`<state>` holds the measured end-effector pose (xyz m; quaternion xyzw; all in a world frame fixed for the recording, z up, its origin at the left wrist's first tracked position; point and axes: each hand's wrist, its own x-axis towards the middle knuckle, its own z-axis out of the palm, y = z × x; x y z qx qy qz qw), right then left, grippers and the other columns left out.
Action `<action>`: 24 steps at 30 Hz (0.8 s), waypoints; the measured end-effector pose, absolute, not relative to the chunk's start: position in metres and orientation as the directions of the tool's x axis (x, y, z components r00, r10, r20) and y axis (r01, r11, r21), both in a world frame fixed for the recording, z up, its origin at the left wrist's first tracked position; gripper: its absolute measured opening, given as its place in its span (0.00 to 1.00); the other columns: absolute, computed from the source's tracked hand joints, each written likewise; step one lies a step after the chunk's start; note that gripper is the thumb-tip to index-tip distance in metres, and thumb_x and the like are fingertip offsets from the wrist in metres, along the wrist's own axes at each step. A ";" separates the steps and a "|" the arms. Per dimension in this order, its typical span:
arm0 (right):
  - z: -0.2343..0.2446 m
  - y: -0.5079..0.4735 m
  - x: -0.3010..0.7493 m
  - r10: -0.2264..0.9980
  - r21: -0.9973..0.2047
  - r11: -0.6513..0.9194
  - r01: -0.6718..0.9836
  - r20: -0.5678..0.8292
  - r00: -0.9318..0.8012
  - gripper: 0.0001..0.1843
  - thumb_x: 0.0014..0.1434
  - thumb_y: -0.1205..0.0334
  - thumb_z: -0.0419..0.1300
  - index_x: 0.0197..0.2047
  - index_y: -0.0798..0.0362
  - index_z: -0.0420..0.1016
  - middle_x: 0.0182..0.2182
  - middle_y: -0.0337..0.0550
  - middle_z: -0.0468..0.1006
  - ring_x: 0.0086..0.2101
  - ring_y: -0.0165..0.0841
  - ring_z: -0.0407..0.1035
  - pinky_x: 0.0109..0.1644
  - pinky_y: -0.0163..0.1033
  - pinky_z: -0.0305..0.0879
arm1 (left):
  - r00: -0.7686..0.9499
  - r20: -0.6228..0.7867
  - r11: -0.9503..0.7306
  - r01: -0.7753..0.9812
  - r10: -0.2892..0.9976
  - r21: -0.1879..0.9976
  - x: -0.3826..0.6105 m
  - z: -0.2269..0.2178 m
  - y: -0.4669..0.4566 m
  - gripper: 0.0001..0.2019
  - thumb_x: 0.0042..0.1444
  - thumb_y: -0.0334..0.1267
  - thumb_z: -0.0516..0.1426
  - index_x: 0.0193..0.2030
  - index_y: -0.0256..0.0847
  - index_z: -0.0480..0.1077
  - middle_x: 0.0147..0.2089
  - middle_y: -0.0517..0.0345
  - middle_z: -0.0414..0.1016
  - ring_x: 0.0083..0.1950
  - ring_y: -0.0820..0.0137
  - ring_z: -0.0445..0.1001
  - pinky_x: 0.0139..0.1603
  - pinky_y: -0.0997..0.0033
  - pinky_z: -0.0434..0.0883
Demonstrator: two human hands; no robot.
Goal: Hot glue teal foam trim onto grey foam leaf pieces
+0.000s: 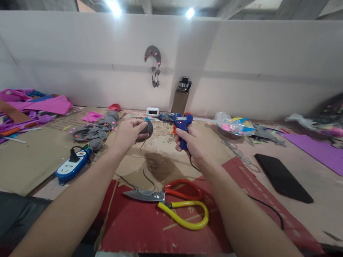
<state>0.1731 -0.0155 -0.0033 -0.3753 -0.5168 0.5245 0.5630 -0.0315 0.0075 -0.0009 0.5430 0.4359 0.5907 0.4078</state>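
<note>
My right hand (188, 141) is wrapped round the handle of a blue hot glue gun (183, 123), its nozzle pointing left. Pinched in my left hand (133, 134) is a dark grey felt piece (148, 130) with a bit of blue at its top edge. The nozzle is close to this felt piece; whether they touch I cannot tell. A thin grey cord (150, 175) lies on the cardboard below. Nearer to me rest scissors (163, 198) with one red and one yellow handle, their blades pointing left.
A blue-and-white power strip (73, 166) and grey felt pieces (96, 129) lie left, beside pink and purple scraps (46, 104). A black phone (282, 177) and purple sheet (324, 153) are right. Behind stand a small white clock (152, 112) and a bottle (180, 98); a crescent ornament (153, 55) hangs above.
</note>
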 end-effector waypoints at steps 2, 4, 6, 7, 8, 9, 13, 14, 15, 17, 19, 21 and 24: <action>-0.003 -0.011 0.177 0.991 -0.981 0.122 -0.150 0.128 -0.028 0.07 0.55 0.58 0.57 0.31 0.52 0.64 0.20 0.34 0.65 0.19 0.24 0.58 0.19 0.31 0.57 | -0.091 0.263 -0.269 -0.048 0.960 0.962 -0.032 -0.001 0.009 0.11 0.45 0.43 0.64 0.30 0.36 0.77 0.32 0.57 0.76 0.32 0.72 0.75 0.36 0.69 0.77; -0.006 -0.003 0.184 0.998 -0.999 0.047 0.010 0.047 0.032 0.07 0.57 0.58 0.55 0.31 0.53 0.64 0.21 0.36 0.66 0.18 0.26 0.59 0.20 0.33 0.58 | -0.098 0.238 -0.246 -0.086 0.966 0.965 -0.032 -0.001 0.010 0.11 0.45 0.42 0.64 0.31 0.35 0.76 0.32 0.56 0.76 0.31 0.73 0.75 0.36 0.69 0.78; -0.012 0.005 0.193 0.996 -0.958 -0.046 0.282 -0.022 0.086 0.08 0.57 0.58 0.55 0.29 0.54 0.67 0.23 0.42 0.70 0.21 0.29 0.64 0.23 0.36 0.61 | -0.094 0.232 -0.241 -0.104 0.968 0.965 -0.031 -0.001 0.010 0.11 0.45 0.42 0.64 0.32 0.35 0.76 0.33 0.56 0.76 0.31 0.73 0.75 0.36 0.69 0.78; -0.014 0.008 0.198 0.994 -0.896 -0.076 0.438 -0.034 0.104 0.09 0.56 0.58 0.56 0.28 0.55 0.68 0.24 0.46 0.73 0.23 0.33 0.67 0.26 0.38 0.62 | -0.091 0.238 -0.247 -0.104 0.967 0.963 -0.030 -0.001 0.010 0.12 0.45 0.42 0.64 0.33 0.35 0.76 0.33 0.56 0.76 0.31 0.73 0.75 0.37 0.69 0.78; -0.015 0.011 0.203 0.992 -0.804 -0.083 0.589 -0.010 0.126 0.10 0.55 0.58 0.58 0.27 0.55 0.69 0.26 0.51 0.74 0.27 0.37 0.71 0.30 0.40 0.64 | -0.089 0.250 -0.259 -0.097 0.964 0.961 -0.029 -0.001 0.010 0.12 0.45 0.42 0.64 0.34 0.35 0.76 0.34 0.56 0.76 0.32 0.73 0.76 0.37 0.69 0.78; -0.016 0.012 0.207 0.987 -0.700 -0.069 0.711 0.056 0.151 0.10 0.53 0.58 0.60 0.27 0.56 0.70 0.29 0.56 0.76 0.33 0.42 0.72 0.36 0.43 0.65 | -0.092 0.264 -0.271 -0.083 0.960 0.959 -0.028 -0.001 0.009 0.12 0.46 0.42 0.64 0.34 0.35 0.76 0.34 0.56 0.77 0.32 0.73 0.76 0.37 0.69 0.78; -0.008 0.002 0.200 0.875 -0.556 0.104 0.825 0.445 0.189 0.09 0.55 0.61 0.57 0.35 0.59 0.71 0.43 0.63 0.74 0.49 0.47 0.66 0.52 0.49 0.59 | -0.117 0.412 -0.397 0.134 0.904 0.908 -0.024 0.001 0.000 0.13 0.50 0.45 0.61 0.35 0.37 0.76 0.33 0.57 0.77 0.34 0.70 0.76 0.39 0.68 0.76; -0.006 -0.002 0.190 0.877 -0.629 0.189 0.754 0.454 0.159 0.09 0.57 0.61 0.54 0.36 0.58 0.70 0.42 0.59 0.75 0.47 0.44 0.67 0.52 0.48 0.60 | -0.112 0.481 -0.446 0.240 0.869 0.862 -0.023 0.002 -0.003 0.13 0.52 0.45 0.59 0.36 0.37 0.76 0.33 0.57 0.78 0.34 0.70 0.76 0.40 0.68 0.75; -0.005 -0.006 0.178 0.899 -0.725 0.276 0.631 0.426 0.097 0.08 0.57 0.60 0.53 0.36 0.56 0.69 0.40 0.54 0.75 0.44 0.40 0.68 0.51 0.46 0.61 | -0.105 0.551 -0.484 0.362 0.828 0.797 -0.022 0.003 -0.006 0.12 0.54 0.45 0.58 0.37 0.38 0.77 0.33 0.57 0.78 0.34 0.70 0.76 0.41 0.68 0.74; -0.006 -0.012 0.149 0.935 -0.885 0.345 0.313 0.354 -0.029 0.09 0.54 0.58 0.57 0.37 0.53 0.65 0.39 0.48 0.75 0.42 0.35 0.69 0.49 0.43 0.64 | -0.059 0.660 -0.532 0.539 0.749 0.653 -0.020 0.006 -0.013 0.12 0.56 0.43 0.57 0.39 0.40 0.77 0.35 0.56 0.79 0.36 0.69 0.76 0.44 0.68 0.72; -0.007 -0.016 0.124 0.940 -0.948 0.317 0.011 0.312 -0.135 0.14 0.50 0.59 0.61 0.39 0.52 0.62 0.40 0.45 0.74 0.42 0.32 0.69 0.48 0.41 0.65 | -0.024 0.717 -0.560 0.607 0.696 0.564 -0.020 0.009 -0.018 0.10 0.56 0.41 0.56 0.40 0.41 0.77 0.39 0.55 0.80 0.40 0.67 0.76 0.46 0.68 0.70; -0.007 -0.017 0.109 0.938 -0.951 0.253 -0.176 0.286 -0.198 0.17 0.49 0.59 0.61 0.40 0.51 0.60 0.32 0.37 0.73 0.34 0.29 0.70 0.42 0.38 0.66 | -0.016 0.726 -0.571 0.607 0.687 0.553 -0.020 0.012 -0.020 0.10 0.57 0.41 0.56 0.40 0.42 0.77 0.40 0.55 0.80 0.42 0.67 0.76 0.47 0.68 0.69; -0.003 -0.018 0.107 0.933 -0.946 0.237 -0.223 0.285 -0.219 0.13 0.53 0.56 0.57 0.40 0.49 0.60 0.23 0.28 0.64 0.22 0.24 0.61 0.30 0.33 0.62 | -0.054 0.639 -0.541 0.480 0.767 0.691 -0.021 0.014 -0.020 0.11 0.56 0.43 0.57 0.40 0.41 0.77 0.36 0.56 0.79 0.38 0.68 0.76 0.46 0.68 0.71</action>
